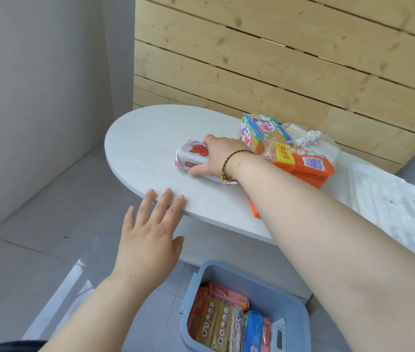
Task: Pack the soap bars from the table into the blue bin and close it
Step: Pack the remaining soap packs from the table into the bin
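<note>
Pale wooden slats [277,59] back one white oval table [145,133] that stands on a grey tiled floor [48,224]; head view. Both of the person's hands are shown. Three wrapped soap packs lie in plain sight on the table: one pink soap bar [191,154], one green-and-blue pack [259,129] and one orange pack [305,168]. An orange corner [253,210] also shows beneath the right forearm, and whether it is a separate pack cannot be told. The pink soap bar has a pale pink wrapper printed with a red rose and lies flat near the middle of the table. The right hand [218,156] grips it, fingers curled over its far side and thumb pressed to its near side; a beaded bracelet [228,165] circles that wrist. The left hand [150,232] holds nothing: its fingers are straight and spread, the fingertips at the near edge of the table, and contact cannot be confirmed. The other two packs lie touching each other just right of the gripped bar, with one crumpled clear plastic bag [310,139] behind them. One translucent white plastic tray [392,212] lies at the far right. One blue bin [293,304] stands on the floor below the table edge, uncovered, with a row of soap packets [224,323] on edge inside; the frame border cuts them off, so no exact count is possible.
</note>
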`<state>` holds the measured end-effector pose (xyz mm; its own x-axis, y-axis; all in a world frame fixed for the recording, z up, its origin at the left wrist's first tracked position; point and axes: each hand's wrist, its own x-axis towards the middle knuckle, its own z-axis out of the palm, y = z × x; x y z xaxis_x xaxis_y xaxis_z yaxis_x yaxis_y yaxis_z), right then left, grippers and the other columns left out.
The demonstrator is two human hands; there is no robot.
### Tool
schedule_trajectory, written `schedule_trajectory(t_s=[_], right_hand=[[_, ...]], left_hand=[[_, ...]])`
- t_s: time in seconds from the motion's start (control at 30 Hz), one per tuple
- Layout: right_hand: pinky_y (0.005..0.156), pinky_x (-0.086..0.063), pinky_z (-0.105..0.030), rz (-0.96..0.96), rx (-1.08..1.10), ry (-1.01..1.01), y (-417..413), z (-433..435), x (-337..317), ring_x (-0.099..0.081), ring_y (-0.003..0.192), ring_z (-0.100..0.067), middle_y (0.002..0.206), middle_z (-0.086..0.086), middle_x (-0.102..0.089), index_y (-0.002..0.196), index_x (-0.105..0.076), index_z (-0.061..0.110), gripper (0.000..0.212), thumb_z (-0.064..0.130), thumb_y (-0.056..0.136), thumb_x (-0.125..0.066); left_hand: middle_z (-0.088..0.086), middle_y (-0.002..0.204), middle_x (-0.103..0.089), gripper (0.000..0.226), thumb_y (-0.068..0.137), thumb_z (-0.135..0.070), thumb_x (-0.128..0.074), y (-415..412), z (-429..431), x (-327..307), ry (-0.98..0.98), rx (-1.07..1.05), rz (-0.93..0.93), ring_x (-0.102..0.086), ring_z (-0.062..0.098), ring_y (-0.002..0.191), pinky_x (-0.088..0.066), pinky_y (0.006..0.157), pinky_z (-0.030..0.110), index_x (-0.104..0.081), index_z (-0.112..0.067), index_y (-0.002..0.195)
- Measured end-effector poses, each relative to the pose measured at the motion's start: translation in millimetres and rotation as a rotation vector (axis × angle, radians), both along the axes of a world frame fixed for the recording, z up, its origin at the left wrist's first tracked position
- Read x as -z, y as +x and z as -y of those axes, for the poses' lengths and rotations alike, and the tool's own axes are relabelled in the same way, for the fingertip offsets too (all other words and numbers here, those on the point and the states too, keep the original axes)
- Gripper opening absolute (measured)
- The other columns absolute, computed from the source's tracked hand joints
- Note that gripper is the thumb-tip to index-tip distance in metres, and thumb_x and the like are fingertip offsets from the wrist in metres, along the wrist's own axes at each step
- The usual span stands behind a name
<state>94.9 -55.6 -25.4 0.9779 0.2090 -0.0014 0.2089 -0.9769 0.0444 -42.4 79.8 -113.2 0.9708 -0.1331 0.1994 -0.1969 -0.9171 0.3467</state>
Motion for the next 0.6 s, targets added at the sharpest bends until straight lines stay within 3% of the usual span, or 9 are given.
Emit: schedule_trajectory(t_s=[0.17,0.33,0.4,0.47,0.53,0.6], right_hand=[[0.074,-0.040,-0.026,-0.089,-0.003,0.399,-52,10,-18,-0.052,0.087,-0.018,0.096,0.005,-0.054,0.117,-0.052,0.022,0.061,0.055,0.068,-0.068],[0.094,-0.047,-0.034,-0.312,-0.084,0.578,-108,38,-29,-0.060,0.102,-0.019,0.105,0.000,-0.061,0.116,-0.056,0.021,0.051,0.039,0.072,-0.073],[0.096,-0.047,-0.036,-0.406,-0.084,0.619,-132,58,-26,-0.060,0.105,-0.021,0.111,-0.004,-0.065,0.118,-0.057,0.019,0.049,0.034,0.074,-0.072],[0.091,-0.048,-0.032,-0.504,-0.091,0.643,-151,74,-19,-0.061,0.099,-0.019,0.107,-0.004,-0.066,0.117,-0.058,0.017,0.045,0.030,0.076,-0.071],[0.075,-0.046,-0.025,-0.581,-0.091,0.669,-170,89,-9,-0.057,0.081,-0.011,0.090,0.002,-0.061,0.110,-0.060,0.015,0.035,0.029,0.079,-0.069],[0.064,-0.041,-0.019,-0.636,-0.065,0.674,-185,103,3,-0.050,0.068,-0.005,0.077,0.007,-0.054,0.103,-0.060,0.010,0.030,0.029,0.081,-0.067]], left_hand=[[0.006,0.153,-0.023,0.067,0.088,-0.033,-0.052,-3,1,-18,-0.250,-0.063,0.107,-0.022,0.024,0.141,-0.016,0.115,0.041,-0.020,-0.013,0.143],[0.024,0.139,-0.040,0.078,0.070,-0.014,-0.075,-15,7,-37,-0.350,0.068,0.355,-0.035,0.027,0.128,-0.029,0.102,0.045,-0.034,0.003,0.134],[0.020,0.135,-0.041,0.079,0.067,-0.019,-0.077,-23,12,-43,-0.364,0.195,0.412,-0.037,0.024,0.128,-0.030,0.099,0.046,-0.037,0.004,0.131],[0.008,0.131,-0.040,0.076,0.065,-0.029,-0.070,-33,17,-47,-0.394,0.329,0.384,-0.036,0.019,0.125,-0.033,0.100,0.043,-0.038,-0.006,0.129],[-0.002,0.124,-0.047,0.066,0.063,-0.026,-0.069,-46,30,-45,-0.422,0.451,0.290,-0.040,0.014,0.117,-0.039,0.100,0.033,-0.042,-0.018,0.123],[-0.011,0.112,-0.057,0.055,0.067,-0.023,-0.075,-59,46,-38,-0.442,0.503,0.155,-0.051,0.008,0.102,-0.047,0.087,0.030,-0.049,-0.027,0.115]])
